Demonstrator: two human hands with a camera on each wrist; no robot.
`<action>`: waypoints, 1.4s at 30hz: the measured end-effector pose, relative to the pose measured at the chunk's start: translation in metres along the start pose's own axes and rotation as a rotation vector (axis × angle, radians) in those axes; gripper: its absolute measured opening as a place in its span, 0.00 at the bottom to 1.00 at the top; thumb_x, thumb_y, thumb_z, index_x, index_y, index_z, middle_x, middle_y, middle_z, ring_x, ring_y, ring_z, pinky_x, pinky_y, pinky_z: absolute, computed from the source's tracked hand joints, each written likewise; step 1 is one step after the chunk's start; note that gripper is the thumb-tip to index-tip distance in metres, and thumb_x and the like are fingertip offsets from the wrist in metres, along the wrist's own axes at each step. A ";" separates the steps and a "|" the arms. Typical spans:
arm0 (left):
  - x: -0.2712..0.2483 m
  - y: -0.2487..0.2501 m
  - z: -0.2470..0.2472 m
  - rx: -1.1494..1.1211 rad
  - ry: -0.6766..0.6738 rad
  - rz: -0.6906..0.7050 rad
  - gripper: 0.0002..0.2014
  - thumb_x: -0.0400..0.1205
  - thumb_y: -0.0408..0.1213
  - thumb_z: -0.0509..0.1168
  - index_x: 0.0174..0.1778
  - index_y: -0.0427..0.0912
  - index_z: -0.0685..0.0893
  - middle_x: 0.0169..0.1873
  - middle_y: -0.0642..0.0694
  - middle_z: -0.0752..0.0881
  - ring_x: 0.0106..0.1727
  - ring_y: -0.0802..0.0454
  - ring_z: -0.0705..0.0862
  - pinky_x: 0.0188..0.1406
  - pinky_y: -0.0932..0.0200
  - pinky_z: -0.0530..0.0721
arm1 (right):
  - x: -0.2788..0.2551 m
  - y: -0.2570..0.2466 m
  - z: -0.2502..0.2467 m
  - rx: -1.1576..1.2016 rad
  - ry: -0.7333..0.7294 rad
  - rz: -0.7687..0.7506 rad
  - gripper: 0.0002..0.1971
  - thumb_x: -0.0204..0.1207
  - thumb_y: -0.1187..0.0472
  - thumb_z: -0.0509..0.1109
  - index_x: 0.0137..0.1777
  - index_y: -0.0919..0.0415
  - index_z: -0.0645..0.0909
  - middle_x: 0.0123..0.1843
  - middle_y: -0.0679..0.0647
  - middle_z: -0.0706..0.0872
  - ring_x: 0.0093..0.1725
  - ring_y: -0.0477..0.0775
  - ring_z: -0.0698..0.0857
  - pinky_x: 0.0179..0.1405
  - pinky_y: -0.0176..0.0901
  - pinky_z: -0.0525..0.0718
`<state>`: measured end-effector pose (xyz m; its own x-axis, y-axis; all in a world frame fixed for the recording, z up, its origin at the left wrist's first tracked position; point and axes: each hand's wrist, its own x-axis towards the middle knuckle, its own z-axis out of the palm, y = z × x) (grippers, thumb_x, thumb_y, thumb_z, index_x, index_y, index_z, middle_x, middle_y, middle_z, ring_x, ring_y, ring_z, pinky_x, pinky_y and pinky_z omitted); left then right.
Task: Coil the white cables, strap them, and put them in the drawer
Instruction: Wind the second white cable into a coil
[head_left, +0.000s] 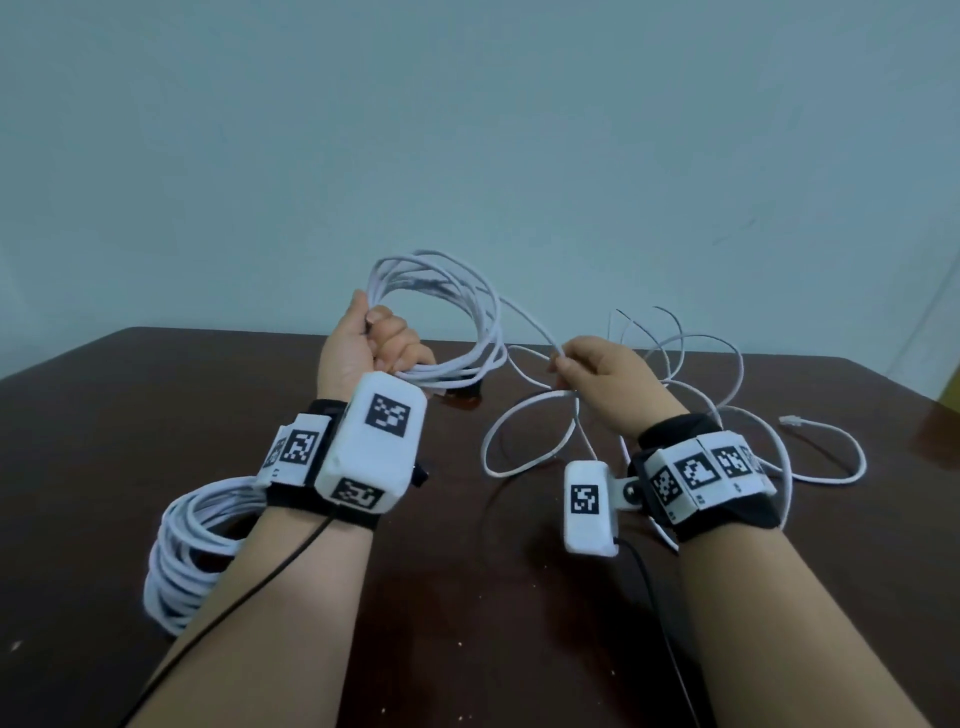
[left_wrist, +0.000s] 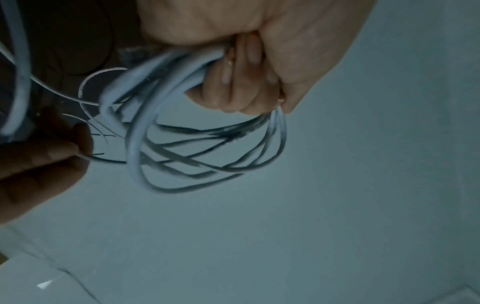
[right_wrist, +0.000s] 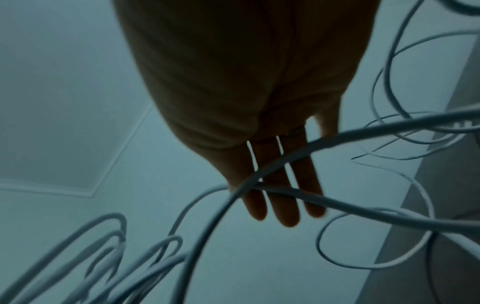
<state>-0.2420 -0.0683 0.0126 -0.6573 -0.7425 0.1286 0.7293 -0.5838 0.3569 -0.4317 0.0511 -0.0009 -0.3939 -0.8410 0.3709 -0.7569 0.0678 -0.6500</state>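
Observation:
My left hand (head_left: 387, 338) is raised above the table and grips a bundle of white cable loops (head_left: 467, 322) in its fist. The left wrist view shows the fingers (left_wrist: 241, 82) curled round the same loops (left_wrist: 182, 160). A strand runs from this coil to my right hand (head_left: 560, 364), which pinches it between thumb and forefinger. Its other fingers (right_wrist: 280, 195) stretch out straight with cable crossing them. The rest of this cable (head_left: 540, 399) lies in loose tangled loops on the table and ends in a clear plug (head_left: 790, 420).
A second white cable coil (head_left: 176, 545) lies on the dark brown table (head_left: 156, 389) at the near left, partly hidden by my left forearm. A small dark object (head_left: 460, 397) sits under the held coil. A pale wall stands behind the table's far edge.

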 end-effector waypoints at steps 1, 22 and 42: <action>0.001 0.000 -0.002 -0.005 0.020 0.007 0.31 0.86 0.54 0.53 0.17 0.43 0.71 0.09 0.51 0.62 0.07 0.58 0.60 0.09 0.68 0.57 | 0.000 0.001 0.002 0.001 -0.018 0.016 0.10 0.82 0.60 0.61 0.48 0.61 0.83 0.39 0.50 0.84 0.36 0.48 0.83 0.36 0.31 0.78; 0.009 -0.018 -0.008 0.351 0.251 0.217 0.20 0.87 0.47 0.54 0.29 0.47 0.67 0.11 0.54 0.61 0.10 0.60 0.58 0.12 0.68 0.57 | -0.010 -0.037 0.007 -0.522 -0.033 -0.212 0.10 0.78 0.45 0.66 0.54 0.38 0.86 0.45 0.44 0.72 0.52 0.49 0.67 0.54 0.44 0.60; -0.004 -0.044 0.005 1.149 -0.019 0.342 0.13 0.87 0.45 0.56 0.49 0.41 0.81 0.36 0.40 0.85 0.38 0.44 0.86 0.44 0.46 0.86 | -0.013 -0.061 0.011 -0.083 0.073 -0.484 0.15 0.61 0.72 0.74 0.37 0.59 0.71 0.36 0.49 0.74 0.35 0.44 0.71 0.35 0.33 0.70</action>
<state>-0.2725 -0.0376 0.0010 -0.4725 -0.7914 0.3878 0.2767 0.2846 0.9179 -0.3749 0.0518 0.0264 -0.0207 -0.7468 0.6647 -0.8999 -0.2758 -0.3379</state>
